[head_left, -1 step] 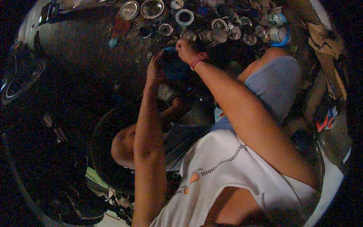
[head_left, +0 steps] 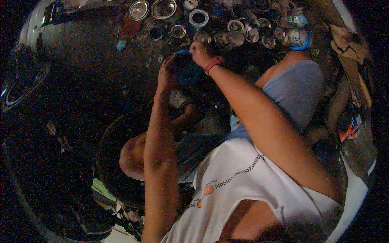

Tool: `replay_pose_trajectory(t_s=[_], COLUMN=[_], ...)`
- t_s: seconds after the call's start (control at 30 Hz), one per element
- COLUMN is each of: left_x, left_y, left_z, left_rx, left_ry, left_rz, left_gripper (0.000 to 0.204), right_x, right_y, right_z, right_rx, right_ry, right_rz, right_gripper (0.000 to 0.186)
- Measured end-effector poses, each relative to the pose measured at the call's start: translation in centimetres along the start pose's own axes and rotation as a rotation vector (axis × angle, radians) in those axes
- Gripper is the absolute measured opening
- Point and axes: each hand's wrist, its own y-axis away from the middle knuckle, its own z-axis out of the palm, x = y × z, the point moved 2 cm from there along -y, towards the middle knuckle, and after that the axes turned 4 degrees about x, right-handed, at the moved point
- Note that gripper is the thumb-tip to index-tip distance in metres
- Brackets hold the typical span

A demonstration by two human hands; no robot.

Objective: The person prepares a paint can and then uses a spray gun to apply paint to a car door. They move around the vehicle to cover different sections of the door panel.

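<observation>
Between my hands is a dark blue, rounded object point(head_left: 189, 75) with a brighter blue upper edge; its kind is lost in the shadow. My left hand point(head_left: 166, 71) curls around its left side, fingertips near that upper edge. Closed in a pinch, my right hand point(head_left: 199, 54) is at the object's upper right, a red band on its wrist. What those fingers pinch is too small and dark to make out. Just beyond the right hand stands an open round can point(head_left: 202, 38).
Several paint-stained cans and lids crowd the far side, among them a white-rimmed can point(head_left: 198, 18) and a shiny round lid point(head_left: 163, 8). A can with a blue handle point(head_left: 298, 37) stands far right. Torn cardboard point(head_left: 344, 44) lies along the right. A dark tyre-like ring point(head_left: 103, 150) is beside my left knee.
</observation>
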Motion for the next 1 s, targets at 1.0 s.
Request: replay_pose_trajectory(t_s=[1.0], left_x=[8.5], left_y=[0.1], left_z=[0.1], left_rx=[0.195], left_ry=[-0.372], left_rz=[-0.16], left_gripper=[0.09], right_x=[-0.9], right_y=[-1.1], right_z=[-2.5], right_rx=[-0.068], right_ry=[-0.126], right_rz=[0.068], right_gripper=[0.019])
